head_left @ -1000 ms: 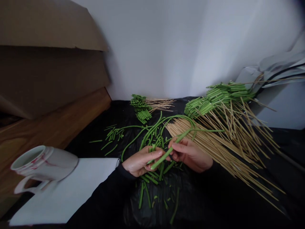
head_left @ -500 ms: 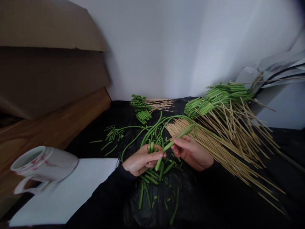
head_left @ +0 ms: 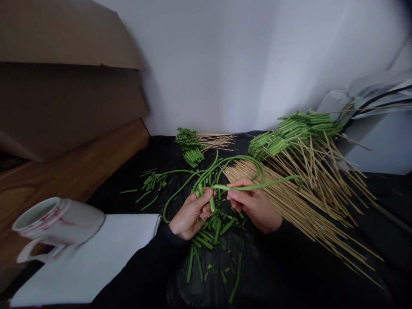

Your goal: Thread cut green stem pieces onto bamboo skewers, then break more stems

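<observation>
My left hand (head_left: 192,213) is closed around short green bean pieces (head_left: 211,203), their cut ends poking out by the thumb. A long green bean (head_left: 257,186) runs to the right from the left fingertips and droops at its far tip. My right hand (head_left: 255,207) pinches this bean near its left end, between thumb and fingers. Whether the bean is still joined to the piece under my left thumb, I cannot tell. Below both hands lie cut bean pieces (head_left: 206,240), and behind them curl several whole long beans (head_left: 193,174).
Loose bamboo skewers (head_left: 296,201) fan out at right. Skewered bean bundles (head_left: 280,139) lie behind them, and a smaller bundle (head_left: 189,148) is by the wall. At left are a white mug (head_left: 67,221) on a white sheet (head_left: 106,253) and a cardboard box (head_left: 71,98). Black plastic (head_left: 257,266) covers the surface.
The bean in my right hand has swung from a steep slant to nearly level, pointing right. The short end by my left thumb now angles sharply down. Both hands have shifted slightly.
</observation>
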Demonstrator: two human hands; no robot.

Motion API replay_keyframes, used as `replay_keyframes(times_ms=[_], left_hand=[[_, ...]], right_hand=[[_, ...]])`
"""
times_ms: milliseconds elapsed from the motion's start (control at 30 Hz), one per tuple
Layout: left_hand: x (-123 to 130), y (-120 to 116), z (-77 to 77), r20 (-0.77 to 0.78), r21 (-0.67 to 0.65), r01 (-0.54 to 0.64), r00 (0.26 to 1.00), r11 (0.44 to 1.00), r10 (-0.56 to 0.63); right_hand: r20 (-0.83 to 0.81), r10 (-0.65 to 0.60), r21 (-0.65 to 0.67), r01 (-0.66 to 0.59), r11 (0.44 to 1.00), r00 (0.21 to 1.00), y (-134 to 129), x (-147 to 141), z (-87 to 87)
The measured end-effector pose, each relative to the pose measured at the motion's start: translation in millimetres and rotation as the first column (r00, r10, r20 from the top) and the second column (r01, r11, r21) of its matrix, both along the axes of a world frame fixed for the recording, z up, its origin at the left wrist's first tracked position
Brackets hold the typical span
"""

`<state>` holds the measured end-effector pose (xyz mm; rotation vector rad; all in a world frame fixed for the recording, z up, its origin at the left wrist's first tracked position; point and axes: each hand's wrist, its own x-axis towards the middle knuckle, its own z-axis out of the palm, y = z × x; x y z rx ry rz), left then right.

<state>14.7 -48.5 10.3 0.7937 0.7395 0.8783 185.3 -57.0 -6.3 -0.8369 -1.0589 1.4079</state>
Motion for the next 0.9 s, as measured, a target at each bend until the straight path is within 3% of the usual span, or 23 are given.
replay_keyframes(times_ms=[133,267,433,533,633,733,900], left_hand=[[0.8,2.5,-2.5,0.052,-0.031,-0.032,0.998,0.999,0.034],[-6.5,12.3,-0.9,0.136,-0.059,-0.112,0.984,0.992,0.119],[-20.3,21.8,9.1,0.323,-0.223,-0.003,0.943,0.975,0.076],[-24.3,22.4,10.8,0.371,-0.242,0.065,0.928,0.968,0.030],[-22.8,18.6,7.9,0.279,-0.178,0.118,0.958,0.977,-0.065],[-18.3,11.7,3.5,0.063,-0.081,0.197,0.979,0.977,-0.192],[-15.1,5.7,0.0,-0.123,0.005,0.380,0.918,0.925,-0.377]], right_hand=[[0.089,-0.009,0.010,0.008,1.000,0.996,-0.6,-2.6,-4.1],[0.202,0.068,0.010,-0.071,0.997,0.977,-6.1,-7.6,-2.5],[0.027,0.131,-0.047,-0.130,0.990,0.991,-8.0,-6.0,1.5],[-0.085,0.191,-0.114,-0.200,0.973,0.978,-6.8,-3.0,2.7],[-0.102,0.231,-0.131,-0.243,0.961,0.968,-6.2,-2.6,1.9],[-0.063,0.246,-0.110,-0.251,0.962,0.967,-6.5,-4.0,0.2],[-0.022,0.258,-0.087,-0.259,0.962,0.966,-6.2,-4.9,-0.1]])
